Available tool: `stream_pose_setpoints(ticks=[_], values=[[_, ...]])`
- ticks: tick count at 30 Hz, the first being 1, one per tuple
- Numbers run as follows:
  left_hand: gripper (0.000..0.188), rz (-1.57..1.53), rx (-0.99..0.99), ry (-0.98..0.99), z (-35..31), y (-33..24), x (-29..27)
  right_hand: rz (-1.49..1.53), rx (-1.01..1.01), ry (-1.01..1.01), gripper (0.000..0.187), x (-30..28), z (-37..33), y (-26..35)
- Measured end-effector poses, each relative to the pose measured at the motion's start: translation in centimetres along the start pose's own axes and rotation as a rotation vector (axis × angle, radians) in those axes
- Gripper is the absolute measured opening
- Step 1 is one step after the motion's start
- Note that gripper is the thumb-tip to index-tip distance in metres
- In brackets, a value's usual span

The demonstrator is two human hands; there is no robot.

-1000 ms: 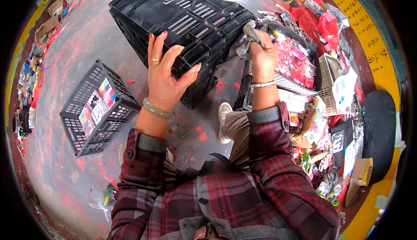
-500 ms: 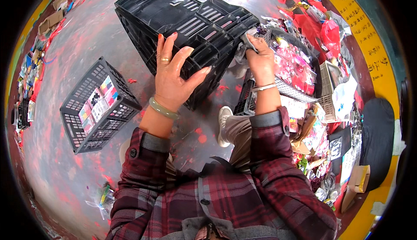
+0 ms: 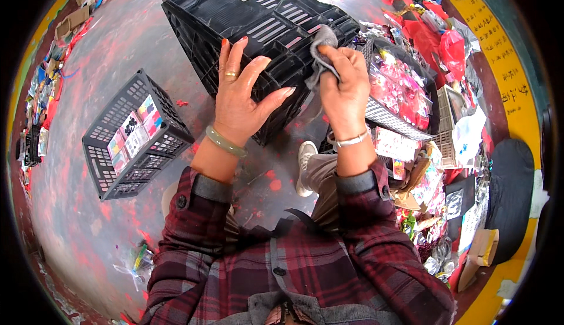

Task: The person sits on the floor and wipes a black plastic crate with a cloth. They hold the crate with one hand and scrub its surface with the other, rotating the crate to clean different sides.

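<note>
"Left of the crate (image 3: 220, 16), what room showed?"
"Floor (image 3: 179, 75), as far as the basket (image 3: 170, 122); piled goods (image 3: 420, 40) lay near its right edge."
"Hands?"
"Left hand (image 3: 239, 101), fingers spread wide, met the crate; right hand (image 3: 346, 93) clutched a cloth (image 3: 322, 46) at its edge."
"Condition?"
"Black, slotted, scuffed; it stood tilted, directly ahead."

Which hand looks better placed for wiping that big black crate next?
Probably the right hand: it holds the grey cloth at the edge of the black crate. The left hand, spread against the crate, has no cloth.
</note>
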State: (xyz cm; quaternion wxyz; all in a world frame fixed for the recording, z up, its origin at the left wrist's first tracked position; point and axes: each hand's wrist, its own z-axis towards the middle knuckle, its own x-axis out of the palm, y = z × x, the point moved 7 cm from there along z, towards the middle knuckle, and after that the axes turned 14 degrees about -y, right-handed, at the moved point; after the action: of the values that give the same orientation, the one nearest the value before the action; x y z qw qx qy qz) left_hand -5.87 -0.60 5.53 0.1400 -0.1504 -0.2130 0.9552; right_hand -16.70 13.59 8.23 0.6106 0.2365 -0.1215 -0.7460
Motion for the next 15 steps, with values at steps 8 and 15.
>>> stream_pose_setpoints(ticks=[8, 15], values=[[0.057, -0.002, 0.022, 0.076, 0.1, 0.1, -0.2, -0.199, -0.014, 0.167, 0.038, 1.7, 0.7, -0.3], [0.062, -0.017, 0.023, 0.115, -0.1, 0.7, -0.3, 0.689, 0.842, -0.123, 0.034, 0.0, -3.6, -5.3]])
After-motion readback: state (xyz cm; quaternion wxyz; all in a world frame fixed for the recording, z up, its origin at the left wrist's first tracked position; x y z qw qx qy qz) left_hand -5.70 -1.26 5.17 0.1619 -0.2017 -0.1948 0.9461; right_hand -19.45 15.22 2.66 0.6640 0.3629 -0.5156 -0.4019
